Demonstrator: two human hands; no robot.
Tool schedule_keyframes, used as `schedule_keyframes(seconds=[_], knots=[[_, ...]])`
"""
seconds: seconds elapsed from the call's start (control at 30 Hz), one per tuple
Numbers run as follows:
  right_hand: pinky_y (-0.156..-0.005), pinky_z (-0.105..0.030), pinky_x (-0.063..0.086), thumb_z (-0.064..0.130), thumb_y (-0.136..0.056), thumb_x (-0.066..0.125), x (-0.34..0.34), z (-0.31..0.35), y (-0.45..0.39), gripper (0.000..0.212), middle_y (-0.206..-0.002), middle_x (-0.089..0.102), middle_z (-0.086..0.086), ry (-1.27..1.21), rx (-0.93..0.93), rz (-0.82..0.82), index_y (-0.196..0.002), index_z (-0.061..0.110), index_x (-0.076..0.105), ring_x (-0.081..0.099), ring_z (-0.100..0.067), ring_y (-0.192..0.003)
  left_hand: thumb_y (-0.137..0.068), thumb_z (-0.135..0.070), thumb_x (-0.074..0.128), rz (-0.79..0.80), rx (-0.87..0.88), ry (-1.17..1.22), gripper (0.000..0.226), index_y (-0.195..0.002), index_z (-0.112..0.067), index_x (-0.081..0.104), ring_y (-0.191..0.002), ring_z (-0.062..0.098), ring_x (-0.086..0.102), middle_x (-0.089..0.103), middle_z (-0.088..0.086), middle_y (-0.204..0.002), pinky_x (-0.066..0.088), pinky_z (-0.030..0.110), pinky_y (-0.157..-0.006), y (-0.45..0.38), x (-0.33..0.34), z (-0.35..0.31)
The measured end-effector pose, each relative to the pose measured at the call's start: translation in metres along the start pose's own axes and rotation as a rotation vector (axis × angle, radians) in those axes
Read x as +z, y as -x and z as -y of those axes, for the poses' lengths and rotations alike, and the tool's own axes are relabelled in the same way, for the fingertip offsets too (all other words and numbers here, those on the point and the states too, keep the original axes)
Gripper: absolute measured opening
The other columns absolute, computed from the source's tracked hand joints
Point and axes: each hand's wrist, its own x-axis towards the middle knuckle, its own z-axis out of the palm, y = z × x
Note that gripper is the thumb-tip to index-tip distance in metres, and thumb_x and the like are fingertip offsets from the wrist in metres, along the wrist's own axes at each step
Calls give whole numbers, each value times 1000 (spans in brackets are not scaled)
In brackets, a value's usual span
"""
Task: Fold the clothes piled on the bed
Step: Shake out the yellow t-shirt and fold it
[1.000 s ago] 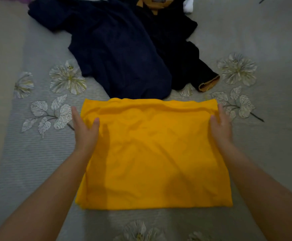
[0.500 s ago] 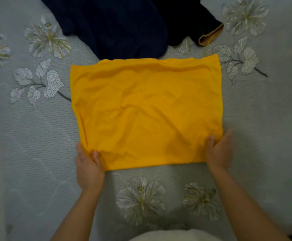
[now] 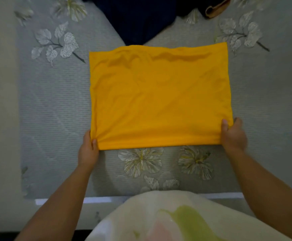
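A yellow garment (image 3: 159, 94) lies folded into a flat rectangle on the grey flowered bedsheet (image 3: 55, 101). My left hand (image 3: 88, 150) pinches its near left corner, thumb on top of the cloth. My right hand (image 3: 233, 134) grips the near right corner, thumb over the fabric and fingers underneath. Dark navy clothes (image 3: 138, 18) lie bunched just beyond the yellow garment's far edge, partly cut off by the top of the frame.
A dark sleeve with an orange cuff (image 3: 216, 7) sits at the far right of the pile. The bed's near edge (image 3: 96, 200) runs across below my hands. My pale patterned top (image 3: 185, 220) fills the bottom of the view.
Both hands slid from the garment's far corners down its sides to the near corners and took hold of them. My head tilted down, so the dark pile moved toward the top edge.
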Motion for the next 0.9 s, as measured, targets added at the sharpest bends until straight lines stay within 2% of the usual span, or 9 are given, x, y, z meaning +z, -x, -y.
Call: schedule_keyframes(seconds=[0.1, 0.2, 0.27, 0.33, 0.5, 0.57, 0.67, 0.73, 0.9], knots=[[-86, -47, 39, 36, -98, 34, 5, -21, 18, 52, -123, 50, -32, -30, 46, 23, -134, -1, 31, 49, -46, -109, -93, 5, 38, 7, -103, 126, 38, -131, 2, 39, -111, 36, 46, 50, 19, -119, 37, 38, -85, 17, 4, 11], [-87, -49, 37, 35, -98, 33, 6, -37, 33, 52, -124, 48, -32, -46, 79, 33, -134, -2, 31, 48, -46, -110, -85, 15, 34, 91, -183, 89, 28, -87, -9, 49, -87, 30, 46, 46, 5, -77, 29, 30, -58, 25, 4, 26], [-88, -49, 37, 35, -98, 34, 5, -46, 38, 52, -126, 47, -32, -49, 89, 24, -134, -2, 31, 47, -46, -111, -86, 11, 38, 134, -217, -37, 25, -78, -11, 47, -89, 35, 50, 50, 13, -79, 29, 31, -58, 31, 5, 34], [-88, -49, 37, 36, -98, 36, 4, -54, 42, 53, -125, 47, -31, -45, 95, 12, -134, -2, 32, 48, -45, -111, -91, -2, 43, 195, -246, -230, 9, -97, -1, 50, -99, 39, 52, 55, 25, -100, 35, 35, -71, 41, 7, 35], [-87, -49, 37, 34, -95, 44, 5, -62, 48, 51, -120, 49, -31, -29, 117, -32, -125, -6, 41, 48, -44, -108, -94, -16, 40, 100, -229, -617, 45, -137, -8, 29, -125, 39, 32, 33, 26, -137, 29, 47, -103, 52, 17, 14], [-90, -48, 33, 34, -93, 47, 8, -59, 47, 52, -122, 44, -33, -10, 107, -53, -123, -9, 41, 43, -43, -111, -95, -12, 37, 34, -131, -640, 56, -146, -12, 15, -134, 40, 18, 17, 26, -146, 18, 50, -109, 48, 26, -7], [-93, -46, 31, 35, -90, 54, 11, -54, 43, 62, -126, 41, -32, -92, 105, -47, -130, -8, 36, 40, -42, -115, -77, -3, 50, -42, 347, -671, 56, -133, -2, 45, -122, 52, 39, 41, 36, -131, 35, 61, -94, 35, 57, -46], [-93, -44, 32, 35, -86, 59, 12, -57, 43, 68, -128, 42, -29, -128, 91, -26, -135, -6, 34, 41, -40, -116, -69, -7, 60, 77, 561, -715, 56, -124, -1, 55, -113, 53, 48, 51, 36, -122, 43, 62, -83, 26, 83, -82], [-98, -41, 32, 37, -81, 65, 9, -68, 38, 78, -136, 40, -22, -198, 64, 43, -139, 0, 29, 39, -35, -123, -89, -10, 45, 280, 954, -894, 66, -147, -21, 16, -125, 36, 41, 17, 20, -151, 40, 43, -94, 19, 152, -200]])
